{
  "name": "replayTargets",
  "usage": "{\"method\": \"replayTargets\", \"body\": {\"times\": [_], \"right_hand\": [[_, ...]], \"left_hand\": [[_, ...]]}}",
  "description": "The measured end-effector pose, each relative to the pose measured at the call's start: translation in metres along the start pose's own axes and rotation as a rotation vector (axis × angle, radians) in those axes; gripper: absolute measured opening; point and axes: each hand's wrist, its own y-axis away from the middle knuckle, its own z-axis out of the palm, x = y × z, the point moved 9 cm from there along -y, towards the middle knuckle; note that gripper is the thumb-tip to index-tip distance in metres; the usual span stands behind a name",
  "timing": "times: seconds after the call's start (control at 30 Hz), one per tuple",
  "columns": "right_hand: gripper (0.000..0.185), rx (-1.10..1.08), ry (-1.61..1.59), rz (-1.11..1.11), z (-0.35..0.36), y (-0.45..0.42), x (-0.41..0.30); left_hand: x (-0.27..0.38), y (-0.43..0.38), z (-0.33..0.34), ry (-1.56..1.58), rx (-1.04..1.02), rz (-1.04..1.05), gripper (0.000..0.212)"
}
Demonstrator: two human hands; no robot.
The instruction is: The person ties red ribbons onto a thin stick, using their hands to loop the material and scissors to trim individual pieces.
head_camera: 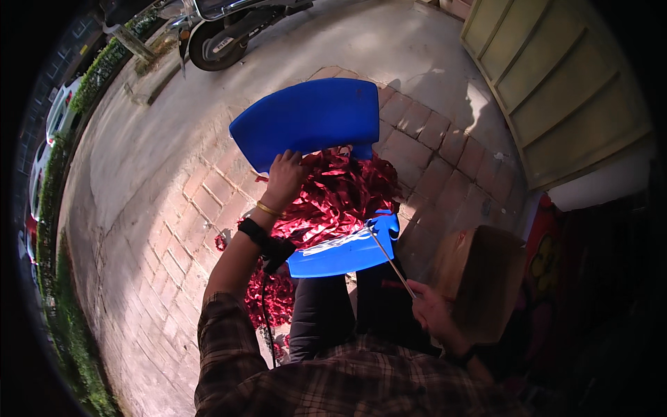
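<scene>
In front of me is a blue plastic chair (312, 112), with a heap of shiny dark-red fabric strips (338, 195) covering most of its seat. My left hand (285, 174) is at the heap's left side, close to the backrest. Its fingers touch the strips, but their grip is partly hidden. White cords or narrow strips (338, 242) lie along the seat's near part. My right hand (430, 310), low on the right, holds a thin metal rod (388, 253). The rod's far tip meets the white cords near the seat's right side.
More red strips (268, 297) lie on the ground beside my left leg. A cardboard box (477, 284) stands at the right, below a metal door panel (557, 94). A parked scooter (219, 44) is at the top; brick paving (177, 255) surrounds the chair.
</scene>
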Motion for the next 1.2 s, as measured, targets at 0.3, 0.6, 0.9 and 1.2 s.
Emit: {"method": "replayTargets", "body": {"times": [0.3, 0.6, 0.9, 1.2], "right_hand": [[0.037, -0.082, 0.032, -0.021, 0.012, -0.003, 0.003], [0.039, 0.024, 0.034, -0.085, 0.007, 0.011, -0.007], [0.037, -0.085, 0.013, -0.275, 0.027, 0.013, -0.028], [0.034, -0.292, 0.639, -0.346, 0.062, 0.058, -0.024]], "left_hand": [[0.001, 0.003, -0.006, -0.036, 0.009, -0.010, 0.036], [-0.026, -0.005, -0.047, 0.303, -0.137, -0.312, 0.009], [-0.070, 0.116, -0.176, 1.577, 1.041, -0.833, 0.013], [0.118, 0.200, -0.023, 2.670, 0.384, -0.979, 0.009]]}}
